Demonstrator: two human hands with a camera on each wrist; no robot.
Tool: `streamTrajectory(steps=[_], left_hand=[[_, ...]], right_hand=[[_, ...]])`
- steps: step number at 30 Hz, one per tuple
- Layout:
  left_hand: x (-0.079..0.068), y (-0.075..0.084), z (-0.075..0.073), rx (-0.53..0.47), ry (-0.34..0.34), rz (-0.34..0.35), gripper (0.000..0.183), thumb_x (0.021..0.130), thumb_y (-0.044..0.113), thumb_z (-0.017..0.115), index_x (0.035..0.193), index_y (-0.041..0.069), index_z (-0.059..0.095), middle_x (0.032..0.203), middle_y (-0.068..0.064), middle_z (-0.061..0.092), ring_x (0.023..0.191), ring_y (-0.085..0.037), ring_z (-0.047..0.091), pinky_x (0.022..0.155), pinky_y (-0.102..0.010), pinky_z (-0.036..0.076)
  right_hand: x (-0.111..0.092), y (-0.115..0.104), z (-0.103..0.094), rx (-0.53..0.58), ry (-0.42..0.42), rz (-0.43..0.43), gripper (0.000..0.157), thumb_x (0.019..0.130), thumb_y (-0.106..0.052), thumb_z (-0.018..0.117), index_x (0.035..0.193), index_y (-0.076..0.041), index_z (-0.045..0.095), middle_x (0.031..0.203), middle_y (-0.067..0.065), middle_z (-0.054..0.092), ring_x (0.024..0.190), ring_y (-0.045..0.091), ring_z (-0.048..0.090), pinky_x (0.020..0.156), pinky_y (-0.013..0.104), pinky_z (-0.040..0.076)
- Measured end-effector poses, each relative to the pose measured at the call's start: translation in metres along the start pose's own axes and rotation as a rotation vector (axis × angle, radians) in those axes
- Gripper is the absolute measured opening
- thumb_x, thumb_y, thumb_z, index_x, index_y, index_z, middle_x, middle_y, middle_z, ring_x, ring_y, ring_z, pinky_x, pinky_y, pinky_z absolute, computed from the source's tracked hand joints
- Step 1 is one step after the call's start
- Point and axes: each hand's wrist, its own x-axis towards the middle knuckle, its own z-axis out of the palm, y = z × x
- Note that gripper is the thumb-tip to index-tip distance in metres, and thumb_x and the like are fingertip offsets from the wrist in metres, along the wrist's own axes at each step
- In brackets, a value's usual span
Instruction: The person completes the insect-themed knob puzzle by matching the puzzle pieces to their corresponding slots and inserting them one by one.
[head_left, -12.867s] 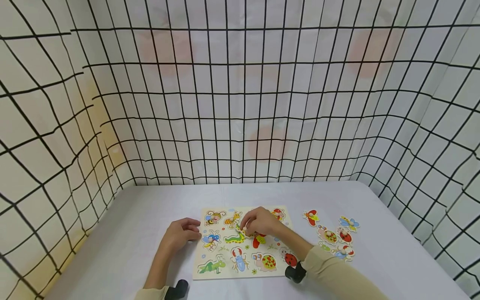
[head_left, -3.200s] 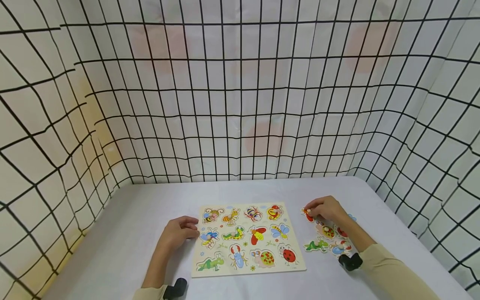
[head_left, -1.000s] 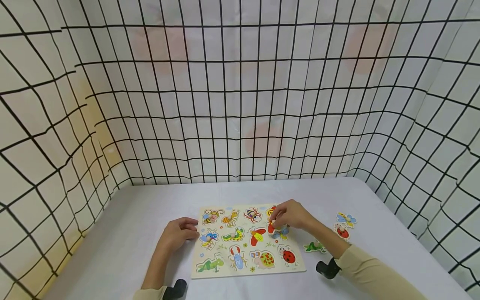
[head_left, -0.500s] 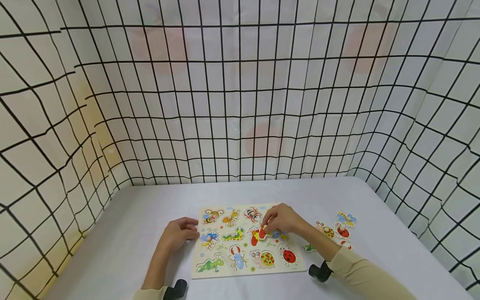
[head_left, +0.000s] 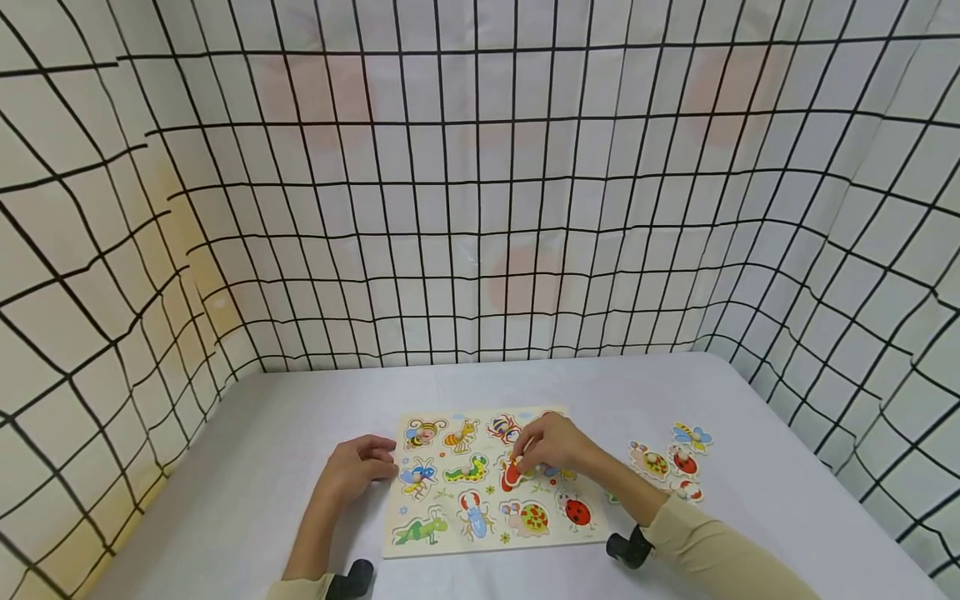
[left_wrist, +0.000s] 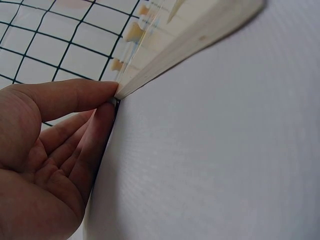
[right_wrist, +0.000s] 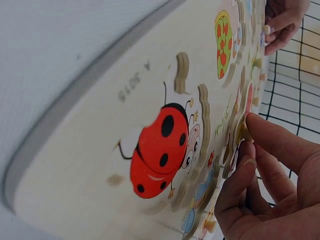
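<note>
Since the frame half a second ago, the right hand (head_left: 551, 442) has shifted slightly left over the board, carrying the red-winged piece (head_left: 512, 475) with it. Thumb and fingertips are nearly closed, pinching this piece above the matching picture in the middle row; whether it is seated cannot be told. The left hand (head_left: 358, 467) is loosely bent, fingertips touching the left edge of the puzzle board (head_left: 450, 546). The board lies flat on the white-covered counter (head_left: 315, 400). To its right, also on the counter, lie a snail piece (head_left: 650, 462), a ladybug piece (head_left: 683, 461) and a blue-winged piece (head_left: 692, 437). White sheeting with a black grid (head_left: 480, 208) encloses the back and sides. The right forearm extends from lower right across the board's right edge; the left forearm rises from the bottom, beside the board.
</note>
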Motion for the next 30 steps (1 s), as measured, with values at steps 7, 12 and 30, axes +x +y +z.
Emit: streamTrajectory(steps=[7,12,30], left_hand=[[-0.001,0.001,0.000,-0.005,-0.001,0.001,0.034,0.081,0.007,0.080,0.114,0.006,0.072,0.086,-0.004,0.068,0.079,-0.020,0.060,0.071,-0.029,0.049],[-0.002,0.002,0.000,-0.010,-0.001,0.000,0.034,0.081,0.007,0.080,0.114,0.006,0.072,0.086,-0.004,0.068,0.079,-0.020,0.059,0.071,-0.029,0.049],[-0.004,0.002,-0.001,-0.005,0.008,0.010,0.033,0.081,0.007,0.080,0.113,0.005,0.072,0.085,-0.005,0.068,0.078,-0.020,0.059,0.071,-0.030,0.049]], right_hand=[[0.004,0.002,0.005,0.022,-0.018,0.005,0.012,0.073,-0.008,0.086,0.081,-0.013,0.079,0.068,-0.002,0.070,0.051,0.011,0.048,0.049,0.025,0.039],[0.003,-0.001,0.008,0.026,-0.009,0.032,0.012,0.073,-0.008,0.087,0.079,-0.014,0.078,0.068,-0.002,0.070,0.052,0.011,0.049,0.050,0.025,0.039],[0.004,-0.002,0.014,0.016,-0.009,0.048,0.012,0.073,-0.009,0.087,0.080,-0.014,0.078,0.068,-0.003,0.070,0.057,0.011,0.050,0.052,0.025,0.037]])
